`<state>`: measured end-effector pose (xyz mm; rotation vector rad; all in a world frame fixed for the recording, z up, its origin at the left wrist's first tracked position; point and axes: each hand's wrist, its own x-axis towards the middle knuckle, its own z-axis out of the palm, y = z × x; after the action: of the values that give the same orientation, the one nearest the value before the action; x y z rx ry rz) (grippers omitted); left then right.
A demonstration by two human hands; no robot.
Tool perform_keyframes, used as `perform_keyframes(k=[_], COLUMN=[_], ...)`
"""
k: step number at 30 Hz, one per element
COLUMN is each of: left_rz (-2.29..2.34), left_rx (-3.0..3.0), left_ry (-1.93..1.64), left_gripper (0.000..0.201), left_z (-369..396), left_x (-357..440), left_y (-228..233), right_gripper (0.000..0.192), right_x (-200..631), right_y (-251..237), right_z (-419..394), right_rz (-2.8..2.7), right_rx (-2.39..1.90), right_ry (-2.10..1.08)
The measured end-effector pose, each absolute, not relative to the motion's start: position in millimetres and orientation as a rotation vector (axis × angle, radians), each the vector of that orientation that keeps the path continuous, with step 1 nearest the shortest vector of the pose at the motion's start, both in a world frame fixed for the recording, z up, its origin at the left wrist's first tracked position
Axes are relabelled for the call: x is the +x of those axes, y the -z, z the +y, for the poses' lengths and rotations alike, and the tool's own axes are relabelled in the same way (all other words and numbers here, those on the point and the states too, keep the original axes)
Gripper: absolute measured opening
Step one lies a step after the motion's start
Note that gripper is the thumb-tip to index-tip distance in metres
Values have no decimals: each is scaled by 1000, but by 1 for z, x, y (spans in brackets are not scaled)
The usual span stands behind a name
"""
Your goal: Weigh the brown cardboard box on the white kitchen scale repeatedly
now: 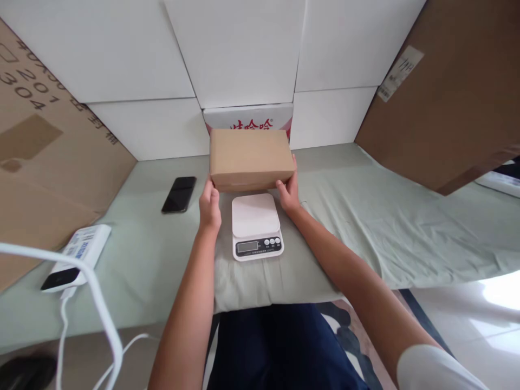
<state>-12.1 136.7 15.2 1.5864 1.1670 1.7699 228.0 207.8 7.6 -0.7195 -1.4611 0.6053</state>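
Note:
A closed brown cardboard box is held between my two hands, just beyond a white digital kitchen scale. My left hand grips the box's near left corner, thumb against its side. At the near right corner, my right hand has its thumb on the front face and its fingers along the right side. The scale's platform has nothing on it, and its grey display and several round buttons face me. Whether the box touches the cloth behind the scale I cannot tell.
A black phone lies left of the scale on the green cloth. Farther left is a white device with a cable. Large cardboard panels flank the table. White boxes form the back wall.

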Motion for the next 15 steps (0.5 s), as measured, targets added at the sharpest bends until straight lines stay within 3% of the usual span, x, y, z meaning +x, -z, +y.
perform_keyframes(k=[6,15], left_rz=[1175,1139], left_rx=[1603,1532], left_ry=[-1871,-1927], left_gripper=[82,85], left_z=[106,43], left_x=[-4,10], left_y=[-24,-12], right_gripper=[88,92], right_x=[232,261], right_y=[-9,-1], right_z=[189,128], right_rz=[-1526,-1597], right_rx=[-674,-678], right_ry=[-514,-585])
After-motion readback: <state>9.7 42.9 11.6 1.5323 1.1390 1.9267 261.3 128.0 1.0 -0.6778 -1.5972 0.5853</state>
